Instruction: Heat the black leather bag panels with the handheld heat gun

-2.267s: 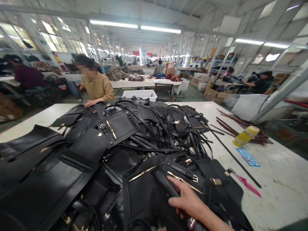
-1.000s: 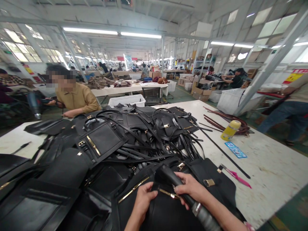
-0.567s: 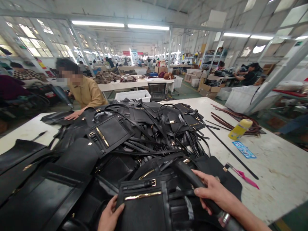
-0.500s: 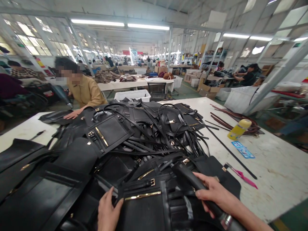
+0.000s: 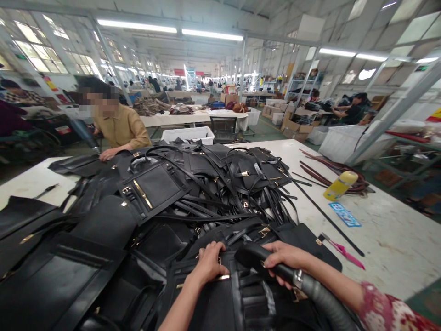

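Observation:
My right hand (image 5: 284, 262) is wrapped round a black hose nozzle (image 5: 253, 255), whose grey ribbed hose (image 5: 324, 296) runs toward the lower right. Its tip lies over a black leather bag (image 5: 206, 305) with a gold zipper and a buckle. On that bag's upper part rests my left hand (image 5: 210, 263), fingers apart, near the buckle and zipper, which it partly covers. Around both hands spreads a heap of black bags (image 5: 156, 184) with straps and gold fittings.
Pink-handled scissors (image 5: 344, 253), a blue-and-white card (image 5: 344, 214), a yellow bottle (image 5: 340, 185) and brown straps (image 5: 317, 170) lie on the white table (image 5: 396, 239) at right. Across the heap, a person in a tan shirt (image 5: 120, 126) touches a black piece. A white bin (image 5: 188, 134) stands behind.
My left hand has moved right and forward, from the bag's left edge onto its buckle area. The nozzle has turned and shifted slightly left with my right hand. The other person's hand has moved slightly.

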Demonstrator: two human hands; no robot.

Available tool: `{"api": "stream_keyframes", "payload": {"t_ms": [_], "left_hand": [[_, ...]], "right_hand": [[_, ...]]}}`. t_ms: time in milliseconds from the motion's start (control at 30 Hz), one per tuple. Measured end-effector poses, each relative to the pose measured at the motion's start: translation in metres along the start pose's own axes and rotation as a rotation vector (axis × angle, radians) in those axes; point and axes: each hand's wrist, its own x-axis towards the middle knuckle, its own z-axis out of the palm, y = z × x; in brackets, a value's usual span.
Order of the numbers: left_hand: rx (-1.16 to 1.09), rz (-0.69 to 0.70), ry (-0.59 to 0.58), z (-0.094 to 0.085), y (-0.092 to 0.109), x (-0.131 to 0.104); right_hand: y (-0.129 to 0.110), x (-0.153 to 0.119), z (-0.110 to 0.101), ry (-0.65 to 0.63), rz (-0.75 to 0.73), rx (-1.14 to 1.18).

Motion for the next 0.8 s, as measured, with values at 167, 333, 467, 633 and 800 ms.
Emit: {"api": "stream_keyframes", "payload": {"t_ms": [167, 333, 467, 633, 800], "left_hand": [[-0.015, -0.023, -0.013, -0.004, -0.003, -0.003], [-0.096, -0.002, -0.079, -0.012, -0.002, -0.004], [-0.144, 0.017, -0.145, -0.015, 0.005, -0.003], [-0.142, 0.000, -0.169, -0.021, 0.011, -0.012], [-0.136, -0.011, -0.173, -0.031, 0.014, -0.019]], "right_hand": [[-0.009, 0.010, 0.012, 0.088, -0.121, 0.027], [-0.010, -0.029, 0.007, -0.007, -0.032, 0.019], [-0.002, -0.021, 0.013, -0.035, 0.030, 0.013], [-0.005, 0.004, 0.018, 0.232, -0.208, 0.027], [-0.009, -0.029, 0.006, 0.203, -0.237, 0.047]]}}
